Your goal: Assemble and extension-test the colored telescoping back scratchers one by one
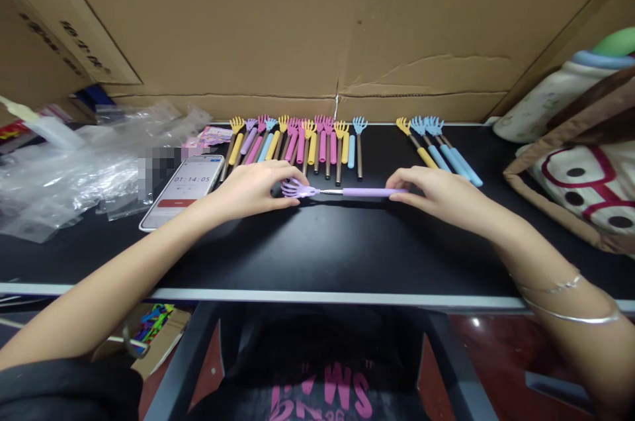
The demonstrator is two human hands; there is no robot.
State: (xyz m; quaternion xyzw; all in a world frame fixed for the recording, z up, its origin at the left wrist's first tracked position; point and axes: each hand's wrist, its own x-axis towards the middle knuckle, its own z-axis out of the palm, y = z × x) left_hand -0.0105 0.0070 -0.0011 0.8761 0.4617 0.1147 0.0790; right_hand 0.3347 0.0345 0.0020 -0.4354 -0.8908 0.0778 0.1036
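A purple back scratcher (347, 192) lies crosswise on the black table (322, 249), its claw end to the left and its handle to the right. My left hand (253, 189) pinches the claw end. The handle end is gripped by the fingers of my right hand (436, 192). Behind them lies a row of several back scratchers (297, 143) in yellow, pink, purple and blue. A smaller group of blue and yellow scratchers (436, 146) rests to the right of that row.
A phone (183, 189) showing a timer lies left of my left hand. Clear plastic bags (64, 169) pile up at the far left. A patterned bag (575, 169) stands at the right. Cardboard (317, 24) walls the back of the table.
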